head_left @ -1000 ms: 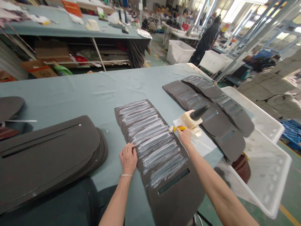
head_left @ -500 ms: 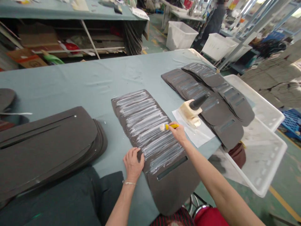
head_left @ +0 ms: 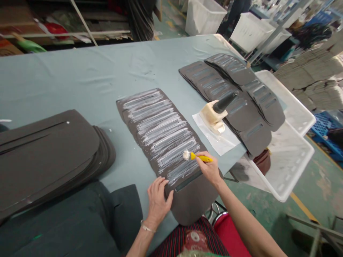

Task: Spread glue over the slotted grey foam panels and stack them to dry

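Note:
A yellow-handled brush (head_left: 201, 157) with white-coated bristles is gripped in my right hand (head_left: 210, 167). Its tip is over the overlapping dark grey panels (head_left: 191, 205), which carry white glue-like streaks around their slots. My left hand (head_left: 158, 198) rests at the left edge of the nearest panels, fingers spread and thumb on the surface. Just right of the streaked panels, a cream-coloured container (head_left: 213, 114) with a black conical part sits on a white sheet (head_left: 223, 141). Whether the bristles touch the panel I cannot tell.
A thick stack of dark panels (head_left: 53, 153) lies on the left, beside dark fabric (head_left: 66, 221). More streaked panels (head_left: 254, 139) overlap at the table's right. White plastic bins (head_left: 297, 171) stand off the right edge. A red seat (head_left: 227, 235) is near my lap.
My right hand has brought the brush nearer to me, along the panels. My left hand has shifted toward the near end, its fingers still spread. The camera view has tilted downward.

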